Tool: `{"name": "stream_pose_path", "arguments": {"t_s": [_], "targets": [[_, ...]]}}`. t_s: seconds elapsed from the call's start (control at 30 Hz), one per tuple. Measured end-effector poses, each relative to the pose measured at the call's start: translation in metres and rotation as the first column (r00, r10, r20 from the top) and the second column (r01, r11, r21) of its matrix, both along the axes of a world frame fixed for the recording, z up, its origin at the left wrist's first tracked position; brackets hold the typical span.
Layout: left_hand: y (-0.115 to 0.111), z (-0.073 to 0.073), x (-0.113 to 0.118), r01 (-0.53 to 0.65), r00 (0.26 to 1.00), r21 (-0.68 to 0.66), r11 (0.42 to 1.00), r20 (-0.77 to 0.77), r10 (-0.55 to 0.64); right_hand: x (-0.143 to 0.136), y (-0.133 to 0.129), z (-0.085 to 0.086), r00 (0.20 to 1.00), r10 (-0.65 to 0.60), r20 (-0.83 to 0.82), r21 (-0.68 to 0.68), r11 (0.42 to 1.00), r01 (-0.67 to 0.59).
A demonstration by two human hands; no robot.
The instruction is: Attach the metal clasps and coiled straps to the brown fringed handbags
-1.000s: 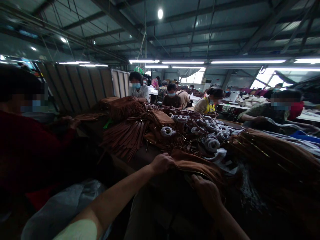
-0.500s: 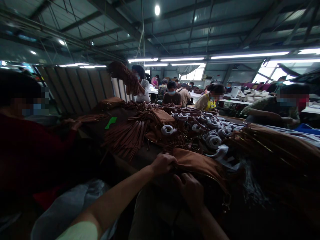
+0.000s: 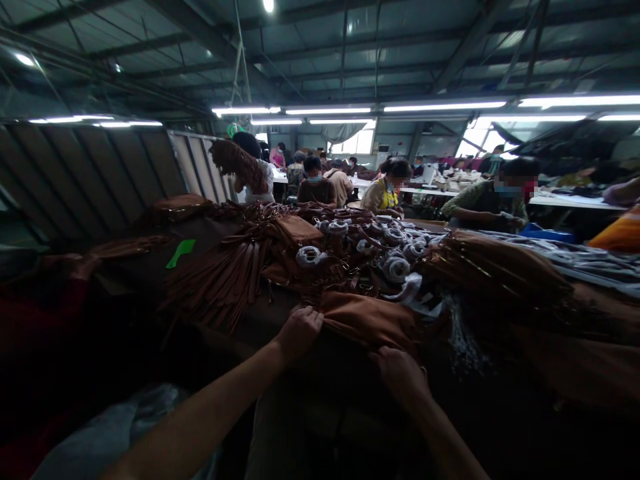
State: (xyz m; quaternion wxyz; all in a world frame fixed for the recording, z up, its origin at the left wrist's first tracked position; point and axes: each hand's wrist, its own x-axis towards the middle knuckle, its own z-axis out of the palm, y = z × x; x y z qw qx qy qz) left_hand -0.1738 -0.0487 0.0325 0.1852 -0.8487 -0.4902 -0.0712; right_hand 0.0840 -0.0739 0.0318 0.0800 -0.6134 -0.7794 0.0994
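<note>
Because the soft brown bag [image 3: 367, 313] at the near edge of the counter [image 3: 265, 321] would likely slump unheld, our left hand [image 3: 300, 330] pinches its left end, while our right hand [image 3: 403, 377] half-curls at its front edge, grip unclear.

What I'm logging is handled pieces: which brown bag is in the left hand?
The brown bag at front centre: the left hand grips its left end. Other brown bags, such as the stack at right, lie clear of that hand.

There are two foreground hands [image 3: 300, 331] [image 3: 403, 377], one held bag [image 3: 369, 316], one green item [image 3: 180, 253]
</note>
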Motion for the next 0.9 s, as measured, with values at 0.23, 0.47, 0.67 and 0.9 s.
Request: {"name": "stream_pose_path", "arguments": {"t_s": [0.23,0.47,0.67,0.9], "targets": [[0.001,-0.002,-0.001,0.056,0.996,-0.012,0.998,0.073,-0.055,0.139,-0.015,-0.014,0.993,-0.107,-0.049,-0.077,0.992,0.103],[-0.003,0.027,0.015,0.19,0.965,0.132,0.973,0.156,-0.21,0.018,-0.001,0.024,0.999,0.042,0.015,0.424,0.904,-0.044],[-0.021,0.065,0.01,0.202,0.889,0.276,0.94,0.35,-0.294,-0.003,0.033,0.078,0.988,0.132,0.078,0.376,0.914,-0.152],[-0.036,0.044,-0.059,-0.123,0.815,0.129,0.984,0.579,0.026,0.145,0.078,0.21,0.962,-0.248,0.116,0.742,0.665,0.082]]}}
